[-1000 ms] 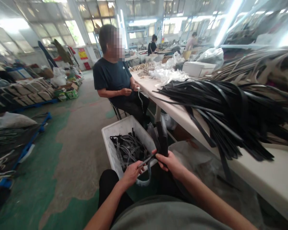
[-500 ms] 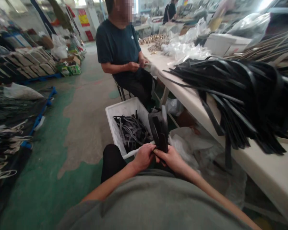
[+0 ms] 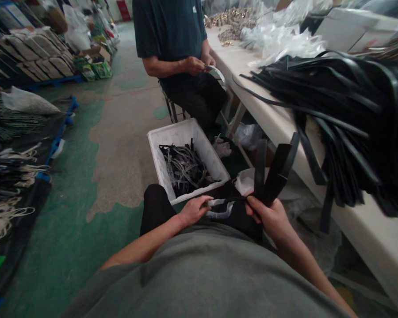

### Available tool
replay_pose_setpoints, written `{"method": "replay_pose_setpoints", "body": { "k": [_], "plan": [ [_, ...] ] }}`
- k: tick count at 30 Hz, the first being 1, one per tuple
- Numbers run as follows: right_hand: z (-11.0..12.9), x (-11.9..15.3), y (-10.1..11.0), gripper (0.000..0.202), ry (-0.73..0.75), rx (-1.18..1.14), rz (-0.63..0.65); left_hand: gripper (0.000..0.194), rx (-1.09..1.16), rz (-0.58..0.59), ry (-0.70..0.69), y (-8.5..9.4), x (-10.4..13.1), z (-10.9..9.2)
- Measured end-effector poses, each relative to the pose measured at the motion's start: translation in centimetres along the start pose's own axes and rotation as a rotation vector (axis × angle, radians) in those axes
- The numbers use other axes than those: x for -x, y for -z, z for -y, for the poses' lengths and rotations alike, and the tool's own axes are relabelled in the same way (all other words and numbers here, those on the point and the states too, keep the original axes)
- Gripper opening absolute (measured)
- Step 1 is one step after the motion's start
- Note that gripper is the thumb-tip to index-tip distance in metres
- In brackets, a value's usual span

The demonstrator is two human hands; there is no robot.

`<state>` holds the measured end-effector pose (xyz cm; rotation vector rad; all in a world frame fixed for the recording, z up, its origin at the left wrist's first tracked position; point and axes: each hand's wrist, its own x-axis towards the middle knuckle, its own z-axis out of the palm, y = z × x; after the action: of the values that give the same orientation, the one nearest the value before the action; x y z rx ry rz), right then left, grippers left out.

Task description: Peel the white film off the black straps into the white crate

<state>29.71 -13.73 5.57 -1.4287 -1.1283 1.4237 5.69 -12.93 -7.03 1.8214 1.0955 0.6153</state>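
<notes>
Several flat black straps [image 3: 272, 174] stand up from my right hand [image 3: 268, 214], whose fingers are wrapped round their lower part. My left hand [image 3: 195, 210] is at the left, thumb and fingers pinched on the end of a thin whitish-grey strip [image 3: 220, 215]. A dark length runs between the strip and my right hand. Just beyond both hands, on the floor, is a white plastic bin [image 3: 155, 165] with a tangle of black and grey strips [image 3: 185, 170] inside.
A long white table [image 3: 354, 221] runs along the right, bearing a large pile of black straps [image 3: 345, 97] that hangs over its edge. A seated person [image 3: 172, 35] works beyond the bin. Pallets with bundles [image 3: 36, 48] line the left.
My hands have moved apart, my right hand going right with the black straps, which now fan out. The whitish strip has come into view between them. The camera view has tilted down.
</notes>
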Motion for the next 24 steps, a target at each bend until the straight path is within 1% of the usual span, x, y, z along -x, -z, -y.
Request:
{"method": "replay_pose_setpoints", "body": {
  "k": [2, 5, 7, 8, 9, 11, 13, 15, 16, 17, 18, 19, 20, 21, 22, 23, 24],
  "plan": [
    [-0.7, -0.1, 0.8, 0.039, -0.023, 0.008, -0.017, 0.032, 0.123, -0.019, 0.169, 0.1, 0.5, 1.8],
    [-2.1, 0.2, 1.4, 0.047, -0.09, 0.069, 0.01, 0.032, 0.354, -0.15, 0.393, 0.7, -0.1, 4.8],
    [-3.1, 0.5, 1.3, 0.052, -0.154, 0.09, 0.043, 0.032, 0.433, -0.226, 0.472, 2.0, -1.5, 6.3],
    [-3.5, 0.7, 1.1, 0.053, -0.186, 0.089, 0.056, 0.032, 0.438, -0.244, 0.488, 3.1, -2.4, 6.9],
    [-3.9, 0.7, 0.7, 0.054, -0.21, 0.083, 0.067, 0.033, 0.423, -0.262, 0.491, 4.4, -3.6, 7.3],
    [-4.3, 0.2, -0.3, 0.055, -0.226, 0.064, 0.094, 0.034, 0.352, -0.322, 0.475, 7.6, -6.2, 7.7],
    [-4.6, -1.2, -1.5, 0.054, -0.227, 0.049, 0.12, 0.037, 0.262, -0.431, 0.444, 11.4, -9.1, 7.7],
    [-5.2, -3.4, -2.7, 0.052, -0.228, 0.023, 0.12, 0.047, 0.166, -0.607, 0.406, 15.2, -11.4, 7.3],
    [-5.6, -4.6, -3.3, 0.051, -0.235, 0.007, 0.107, 0.054, 0.12, -0.71, 0.381, 16.8, -12.1, 7.0],
    [-6.0, -5.9, -3.8, 0.05, -0.245, -0.006, 0.084, 0.058, 0.08, -0.81, 0.355, 18.1, -12.4, 6.7],
    [-6.6, -7.1, -4.2, 0.049, -0.259, -0.014, 0.064, 0.059, 0.051, -0.895, 0.329, 19.0, -12.4, 6.5],
    [-7.2, -8.1, -4.6, 0.049, -0.277, -0.019, 0.061, 0.059, 0.042, -0.941, 0.307, 19.4, -11.9, 6.4],
    [-7.8, -8.8, -4.9, 0.048, -0.292, -0.024, 0.077, 0.057, 0.052, -0.942, 0.293, 19.2, -11.2, 6.4],
    [-8.4, -9.3, -5.2, 0.046, -0.303, -0.033, 0.104, 0.055, 0.075, -0.905, 0.294, 18.3, -10.1, 6.6],
    [-9.1, -9.5, -5.5, 0.044, -0.309, -0.043, 0.144, 0.055, 0.11, -0.828, 0.312, 16.9, -8.7, 7.0],
    [-9.8, -9.4, -5.7, 0.043, -0.309, -0.048, 0.19, 0.055, 0.149, -0.735, 0.346, 15.0, -7.1, 7.5],
    [-10.6, -9.2, -5.9, 0.043, -0.299, -0.043, 0.231, 0.055, 0.187, -0.644, 0.383, 12.7, -5.3, 7.9]
  ]
}}
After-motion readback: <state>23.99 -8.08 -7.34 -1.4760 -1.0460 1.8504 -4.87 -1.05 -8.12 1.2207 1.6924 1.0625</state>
